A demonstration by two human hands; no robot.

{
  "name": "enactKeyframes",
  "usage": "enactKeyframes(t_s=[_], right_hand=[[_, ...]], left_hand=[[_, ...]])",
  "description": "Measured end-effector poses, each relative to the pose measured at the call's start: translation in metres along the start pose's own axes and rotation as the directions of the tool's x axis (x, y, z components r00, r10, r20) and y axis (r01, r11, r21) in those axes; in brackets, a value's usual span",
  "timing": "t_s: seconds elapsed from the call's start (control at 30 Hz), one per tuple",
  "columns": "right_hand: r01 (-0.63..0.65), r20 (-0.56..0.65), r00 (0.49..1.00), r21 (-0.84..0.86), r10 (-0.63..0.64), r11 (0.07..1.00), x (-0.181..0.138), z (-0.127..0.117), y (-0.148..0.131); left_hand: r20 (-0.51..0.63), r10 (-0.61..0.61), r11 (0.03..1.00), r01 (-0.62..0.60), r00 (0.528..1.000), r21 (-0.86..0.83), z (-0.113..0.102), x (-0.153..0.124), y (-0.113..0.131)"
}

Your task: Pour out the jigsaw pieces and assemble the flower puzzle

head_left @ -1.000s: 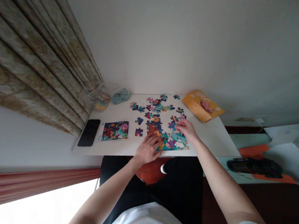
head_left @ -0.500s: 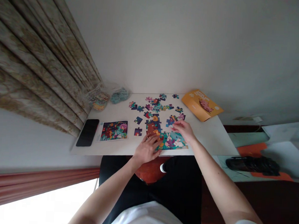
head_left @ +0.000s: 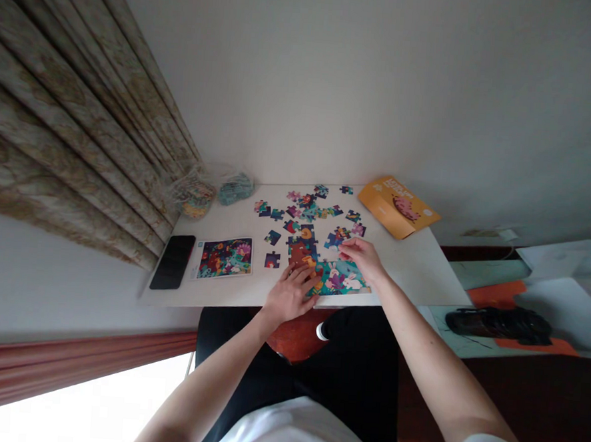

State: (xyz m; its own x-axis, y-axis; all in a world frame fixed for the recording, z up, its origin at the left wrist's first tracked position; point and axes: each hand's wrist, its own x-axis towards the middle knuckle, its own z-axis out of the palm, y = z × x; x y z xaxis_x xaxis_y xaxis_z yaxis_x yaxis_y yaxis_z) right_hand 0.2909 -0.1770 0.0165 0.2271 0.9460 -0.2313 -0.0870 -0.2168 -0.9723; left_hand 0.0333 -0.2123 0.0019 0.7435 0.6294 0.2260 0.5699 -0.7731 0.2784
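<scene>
the left hand lies flat and open at the near edge of the bench. its fingers are spread and the fingertips press on the left end of the joined puzzle section; it grips nothing. the right hand rests over the far edge of that section, fingers drawn together toward a dark blue piece just beyond it. whether the fingertips actually pinch a piece is too small to tell.

the joined section sits at the middle of the near edge, with the loose pieces scattered beyond it toward the far edge by the wall. the reference picture lies to its left, and the black phone is further left, near the left edge. the orange box is at the far right corner and two clear bags sit at the far left corner.

for this fitting to go well, i judge the left hand should press the section flat so it cannot slide on the smooth bench. the right hand should bring a piece in level, with its tabs turned to match the gap. pressing straight down is better than shoving sideways, which could spring the neighbouring joints. a glance at the reference picture first would settle colour and orientation.
</scene>
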Motion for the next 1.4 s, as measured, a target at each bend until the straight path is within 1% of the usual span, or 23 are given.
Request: enactKeyframes(t_s=[0.17, 0.33, 0.4, 0.53, 0.67, 0.93, 1.23, 1.4], right_hand=[[0.012, -0.008, 1.0, -0.004, -0.012, 1.0, 0.003, -0.003, 0.006], [0.052, 0.032, 0.998, -0.1, -0.049, 0.994, 0.013, -0.007, 0.015], [0.049, 0.045, 0.998, -0.141, -0.043, 0.989, 0.02, -0.006, 0.017], [0.016, 0.093, 0.996, -0.229, 0.006, 0.973, 0.033, 0.001, 0.014], [0.032, 0.128, 0.992, -0.315, 0.009, 0.948, 0.041, 0.008, 0.006], [0.039, 0.1, 0.995, -0.486, 0.011, 0.873, 0.048, 0.02, -0.005], [0.053, 0.094, 0.995, -0.676, 0.015, 0.735, 0.052, 0.026, -0.008], [0.086, 0.09, 0.996, -0.747, -0.028, 0.66, 0.053, 0.028, -0.008]], left_hand=[[0.003, -0.004, 1.0, 0.004, 1.0, 0.001, -0.001, 0.0, 0.001], [0.006, -0.005, 1.0, 0.005, 1.0, 0.004, -0.002, 0.0, 0.002], [0.007, -0.002, 1.0, 0.002, 1.0, 0.0, -0.002, 0.0, 0.002], [0.005, -0.005, 1.0, 0.005, 1.0, -0.009, -0.002, 0.0, 0.001], [0.009, -0.004, 1.0, 0.004, 1.0, -0.007, -0.002, 0.0, 0.001], [0.004, -0.008, 1.0, 0.008, 1.0, -0.021, -0.003, 0.0, 0.001], [0.011, -0.006, 1.0, 0.007, 1.0, -0.027, -0.004, 0.0, 0.001], [0.012, -0.005, 1.0, 0.005, 1.0, -0.026, -0.003, 0.0, 0.001]])
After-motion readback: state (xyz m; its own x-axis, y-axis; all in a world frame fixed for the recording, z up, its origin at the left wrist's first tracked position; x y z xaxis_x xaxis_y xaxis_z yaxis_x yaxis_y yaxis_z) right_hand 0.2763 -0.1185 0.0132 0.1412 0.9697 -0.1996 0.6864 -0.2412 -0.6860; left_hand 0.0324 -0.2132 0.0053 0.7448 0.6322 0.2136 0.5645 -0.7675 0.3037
